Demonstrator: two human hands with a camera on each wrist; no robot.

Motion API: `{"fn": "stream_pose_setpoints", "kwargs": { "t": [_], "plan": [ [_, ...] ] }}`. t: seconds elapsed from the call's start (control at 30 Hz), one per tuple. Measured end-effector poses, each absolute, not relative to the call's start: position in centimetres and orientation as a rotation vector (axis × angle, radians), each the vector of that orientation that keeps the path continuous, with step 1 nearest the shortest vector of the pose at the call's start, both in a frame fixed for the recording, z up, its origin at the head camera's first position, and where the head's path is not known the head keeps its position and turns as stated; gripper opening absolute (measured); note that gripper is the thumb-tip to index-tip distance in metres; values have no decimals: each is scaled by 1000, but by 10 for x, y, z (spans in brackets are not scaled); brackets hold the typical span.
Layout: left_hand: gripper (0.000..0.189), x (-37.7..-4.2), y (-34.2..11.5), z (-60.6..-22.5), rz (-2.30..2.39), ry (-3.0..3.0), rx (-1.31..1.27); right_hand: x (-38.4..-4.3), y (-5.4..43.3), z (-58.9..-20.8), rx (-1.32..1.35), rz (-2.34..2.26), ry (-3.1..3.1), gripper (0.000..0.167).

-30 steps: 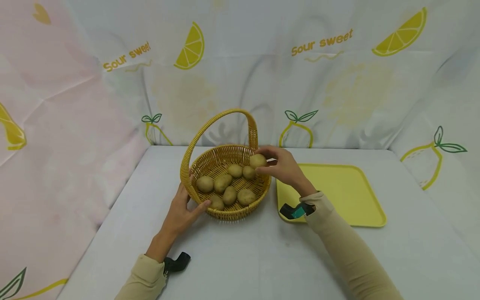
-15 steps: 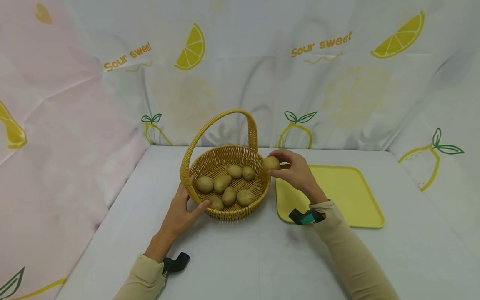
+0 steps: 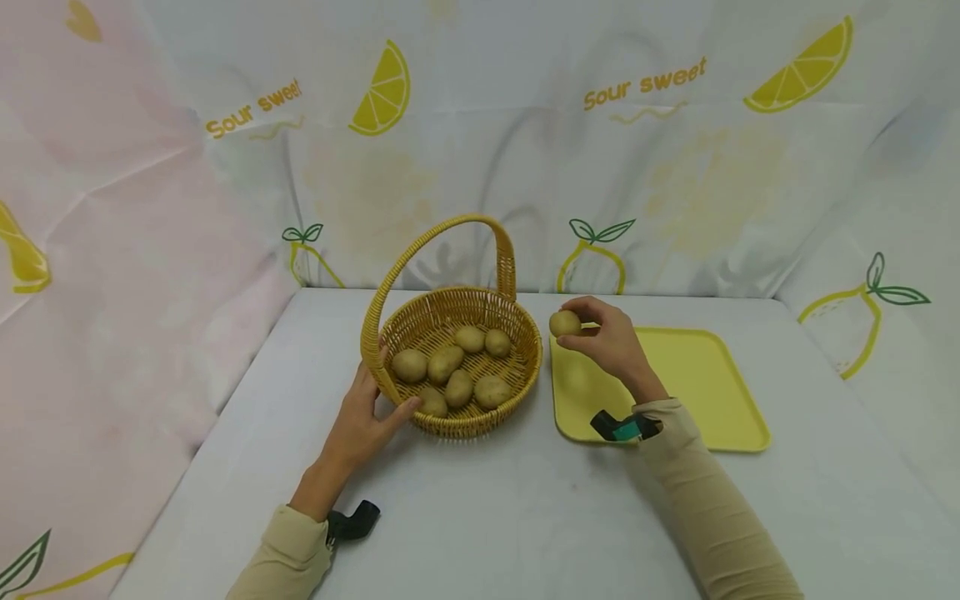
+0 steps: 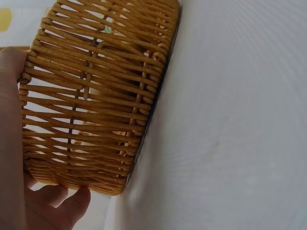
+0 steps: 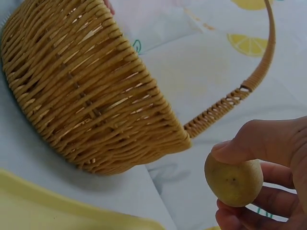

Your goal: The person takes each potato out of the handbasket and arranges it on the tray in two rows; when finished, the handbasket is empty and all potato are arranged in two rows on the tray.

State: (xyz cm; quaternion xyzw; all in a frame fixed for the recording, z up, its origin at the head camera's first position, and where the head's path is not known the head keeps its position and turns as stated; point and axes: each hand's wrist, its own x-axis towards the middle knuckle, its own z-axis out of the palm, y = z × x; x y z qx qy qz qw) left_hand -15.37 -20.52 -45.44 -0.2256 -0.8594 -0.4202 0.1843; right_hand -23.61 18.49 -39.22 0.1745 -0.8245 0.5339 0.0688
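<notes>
A woven wicker basket point(image 3: 465, 427) with a tall arched handle stands mid-table, several potatoes point(image 3: 446, 364) lying on its bottom. At its left side my left hand point(image 3: 362, 429) holds the rim, thumb over the front edge and fingers around the outside. The left wrist view shows those fingertips point(image 4: 76, 203) against the wicker wall. To the right of the basket, my right hand point(image 3: 611, 342) pinches one potato point(image 3: 565, 323) between thumb and fingers. That potato is above the back left corner of a yellow tray point(image 3: 697, 392), apart from the basket in the right wrist view.
The table has a white cover point(image 3: 480, 525). Behind it hangs a backdrop cloth point(image 3: 480, 150) printed with lemons and lettering. The basket's handle point(image 3: 438, 229) arches up above the rim. Low raised edges run around the tray.
My right hand has carried the potato rightward, from over the basket's right rim to above the tray's back left corner. The left hand and the basket have stayed in place.
</notes>
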Motion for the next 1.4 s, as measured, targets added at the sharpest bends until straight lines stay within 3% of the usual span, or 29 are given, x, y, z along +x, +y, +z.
{"fn": "stream_pose_setpoints", "kwargs": {
  "t": [0.8,1.4],
  "plan": [
    [92,-155,-205,-455,-1162,-2430,-643,-254,202,-439,349,1422,-2669,45],
    [89,-155,-206,-454,-1146,-2443,-617,-255,202,-443,330,1395,-2736,50]
  ]
}}
